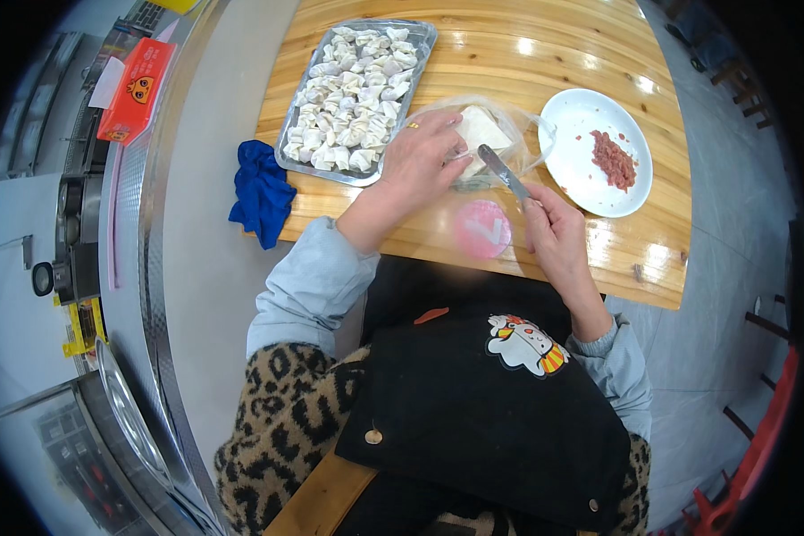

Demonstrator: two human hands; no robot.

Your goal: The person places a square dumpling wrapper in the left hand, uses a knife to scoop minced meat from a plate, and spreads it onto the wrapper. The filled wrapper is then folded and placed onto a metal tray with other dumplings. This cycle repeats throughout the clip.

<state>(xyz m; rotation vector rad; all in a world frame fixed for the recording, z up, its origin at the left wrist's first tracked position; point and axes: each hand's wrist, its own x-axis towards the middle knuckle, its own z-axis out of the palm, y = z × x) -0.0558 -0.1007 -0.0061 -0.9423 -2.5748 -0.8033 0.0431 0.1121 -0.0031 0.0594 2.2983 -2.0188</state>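
Note:
My right hand (557,224) grips a flat metal spreader (502,171), its blade pointing up and left over a stack of pale dough wrappers (484,128). The stack lies in a clear plastic bag (519,157) with its mouth spread around it. My left hand (425,151), wearing a ring, rests at the stack's left side with bent fingers; whether it pinches a wrapper is hidden. Left of it, a metal tray (430,40) holds rows of folded wontons (355,94). To the right, a white plate (566,154) carries a mound of minced meat (614,163).
A wooden table (482,40) bears all this, with a round pink numbered sticker (484,229) near its front edge. A crumpled blue cloth (262,194) hangs at the left corner. Further left, a red tissue box (137,90) stands on a metal counter. Red stools (770,435) are at right.

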